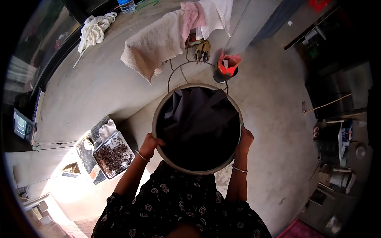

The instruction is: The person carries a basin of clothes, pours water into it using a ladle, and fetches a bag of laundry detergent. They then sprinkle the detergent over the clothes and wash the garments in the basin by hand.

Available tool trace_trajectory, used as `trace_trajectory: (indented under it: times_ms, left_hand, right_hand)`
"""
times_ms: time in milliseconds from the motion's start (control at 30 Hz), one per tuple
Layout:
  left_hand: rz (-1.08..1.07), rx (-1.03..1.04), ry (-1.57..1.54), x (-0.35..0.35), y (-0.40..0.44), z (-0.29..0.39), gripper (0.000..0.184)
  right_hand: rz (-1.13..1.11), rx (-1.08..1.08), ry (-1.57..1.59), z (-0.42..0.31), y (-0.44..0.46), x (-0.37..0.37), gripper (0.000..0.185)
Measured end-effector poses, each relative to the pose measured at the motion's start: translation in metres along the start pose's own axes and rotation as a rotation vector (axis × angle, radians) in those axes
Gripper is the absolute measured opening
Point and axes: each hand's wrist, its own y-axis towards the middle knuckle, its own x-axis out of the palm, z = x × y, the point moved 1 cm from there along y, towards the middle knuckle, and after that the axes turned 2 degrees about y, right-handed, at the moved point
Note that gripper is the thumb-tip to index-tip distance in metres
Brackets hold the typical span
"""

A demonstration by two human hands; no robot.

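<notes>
A round metal basin (157, 115) is held up in front of the body, with dark cloth (198, 113) bunched inside it. My left hand (151, 145) grips the basin's left rim, its thumb over the edge. On the opposite side, my right hand (244, 139) is closed on the right rim. Each wrist wears a bangle. The lower inside of the basin is too dark to make out. Just beyond the far rim stands a wire rack (171, 75) hung with towels (154, 43).
A black bin (219, 77) with a red liner stands past the basin. At left, a tray (114, 154) of dark pieces rests on a low surface. White cloth (95, 31) and a bottle (126, 5) lie near the window. Cluttered shelves (333, 139) line the right.
</notes>
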Motion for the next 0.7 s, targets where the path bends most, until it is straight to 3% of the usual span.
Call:
trace_trajectory:
  times_ms: [33, 100, 200, 367, 567, 700]
  left_hand:
    - [0.025, -0.039, -0.044, 0.004, 0.013, 0.005, 0.017]
    - [0.018, 0.046, 0.028, 0.004, 0.040, 0.015, 0.021]
    - [0.043, -0.099, -0.028, -0.004, 0.083, 0.015, 0.028]
    - [-0.033, -0.091, -0.050, -0.025, 0.163, 0.012, 0.033]
    - [0.006, -0.248, 0.040, -0.038, 0.233, 0.011, 0.039]
    - [0.001, -0.289, 0.075, -0.041, 0.269, -0.008, 0.039]
  right_hand:
    - [-0.010, 0.006, -0.009, -0.001, 0.015, 0.007, 0.019]
    - [-0.009, -0.196, -0.009, 0.011, 0.039, 0.026, 0.020]
    - [-0.025, -0.199, 0.003, 0.002, 0.067, 0.060, 0.019]
    - [-0.010, -0.321, -0.046, 0.023, 0.116, 0.106, 0.017]
    - [0.071, 0.042, -0.034, 0.019, 0.157, 0.152, 0.019]
    - [0.027, -0.021, 0.094, 0.049, 0.190, 0.167, 0.020]
